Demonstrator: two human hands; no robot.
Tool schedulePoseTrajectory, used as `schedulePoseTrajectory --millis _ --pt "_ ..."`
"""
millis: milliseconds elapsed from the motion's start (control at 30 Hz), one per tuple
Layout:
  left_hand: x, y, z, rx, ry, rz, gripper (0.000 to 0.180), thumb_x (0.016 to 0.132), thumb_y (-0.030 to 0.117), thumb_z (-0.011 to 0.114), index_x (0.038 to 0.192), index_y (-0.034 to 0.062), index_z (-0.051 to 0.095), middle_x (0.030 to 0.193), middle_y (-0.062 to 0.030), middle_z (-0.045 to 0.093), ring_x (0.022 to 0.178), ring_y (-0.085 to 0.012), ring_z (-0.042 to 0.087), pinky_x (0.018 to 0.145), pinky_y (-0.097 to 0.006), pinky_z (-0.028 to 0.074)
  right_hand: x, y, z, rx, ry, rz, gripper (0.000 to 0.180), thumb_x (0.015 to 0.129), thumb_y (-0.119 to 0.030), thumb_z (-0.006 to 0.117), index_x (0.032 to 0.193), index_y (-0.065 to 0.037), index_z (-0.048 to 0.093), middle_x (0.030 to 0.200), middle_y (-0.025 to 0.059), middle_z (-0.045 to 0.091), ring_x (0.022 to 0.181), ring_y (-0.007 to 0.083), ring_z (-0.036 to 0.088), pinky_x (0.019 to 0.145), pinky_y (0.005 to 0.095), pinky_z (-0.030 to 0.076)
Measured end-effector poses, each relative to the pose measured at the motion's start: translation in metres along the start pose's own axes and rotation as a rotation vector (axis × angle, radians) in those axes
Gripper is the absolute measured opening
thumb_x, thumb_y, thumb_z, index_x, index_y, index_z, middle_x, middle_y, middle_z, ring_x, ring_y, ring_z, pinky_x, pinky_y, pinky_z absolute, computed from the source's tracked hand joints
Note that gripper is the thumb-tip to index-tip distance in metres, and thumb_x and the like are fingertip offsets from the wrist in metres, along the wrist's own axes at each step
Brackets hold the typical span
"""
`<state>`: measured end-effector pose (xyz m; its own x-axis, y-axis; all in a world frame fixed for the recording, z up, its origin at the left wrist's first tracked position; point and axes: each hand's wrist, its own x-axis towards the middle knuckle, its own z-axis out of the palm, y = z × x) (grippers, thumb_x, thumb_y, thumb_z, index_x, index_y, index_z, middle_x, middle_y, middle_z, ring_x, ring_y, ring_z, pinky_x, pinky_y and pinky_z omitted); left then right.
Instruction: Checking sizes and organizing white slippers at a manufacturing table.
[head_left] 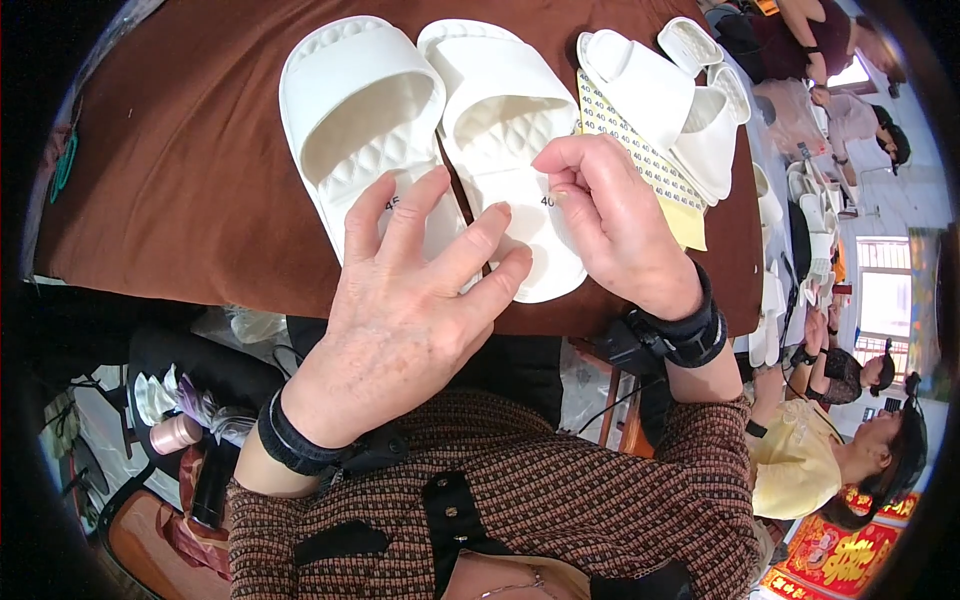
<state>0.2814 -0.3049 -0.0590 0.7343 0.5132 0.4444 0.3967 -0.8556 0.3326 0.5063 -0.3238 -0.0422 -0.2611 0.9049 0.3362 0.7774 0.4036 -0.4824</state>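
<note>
A pair of white slippers lies side by side on a brown cloth, the left slipper (pixel 365 85) and the right slipper (pixel 490 60) both with toe straps away from me. My left hand (pixel 410 290) spreads its fingers over both insoles, and a dark printed mark shows by its fingertips. Thumb and bent index of my right hand (pixel 620 220) come together at the right slipper's inner sole, next to a small printed label (pixel 547 201). Whether a tiny sticker sits in that pinch is hidden. Beneath more white slippers (pixel 640 90), a yellow-backed sticker sheet (pixel 685 222) sticks out.
The brown cloth (pixel 180 170) covers the table, whose near edge runs below my hands. Smaller white slippers (pixel 692 45) sit at the far right corner. Several people work along the right side, one in a yellow top (pixel 800 465). A pink thread spool (pixel 175 435) lies lower left.
</note>
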Motion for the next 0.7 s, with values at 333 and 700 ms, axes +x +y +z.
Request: schedulePoseTrajectory --millis 333,700 --pt "0.0011 -0.0001 -0.0009 -0.010 -0.017 -0.009 0.046 0.065 0.006 0.077 0.109 0.0160 0.070 0.128 -0.0036 0.059 0.126 -0.0360 0.047 0.109 -0.056 0.032 0.0009 -0.0025 0.0003 -0.026 -0.026 -0.041 0.019 0.088 0.004 0.056 0.106 0.000 0.055 0.097 0.0146 0.060 0.092 0.0331 0.057 0.081 0.0396 0.047" --pt "0.0023 0.0007 -0.0002 -0.006 -0.016 -0.005 0.045 0.065 0.005 0.076 0.108 0.0154 0.070 0.129 -0.0038 0.059 0.126 -0.0361 0.047 0.109 -0.056 0.032 0.0049 0.0010 0.0050 -0.082 -0.031 -0.108 0.021 0.082 0.008 0.054 0.102 0.001 0.053 0.094 0.0151 0.059 0.087 0.0335 0.054 0.079 0.0415 0.045"
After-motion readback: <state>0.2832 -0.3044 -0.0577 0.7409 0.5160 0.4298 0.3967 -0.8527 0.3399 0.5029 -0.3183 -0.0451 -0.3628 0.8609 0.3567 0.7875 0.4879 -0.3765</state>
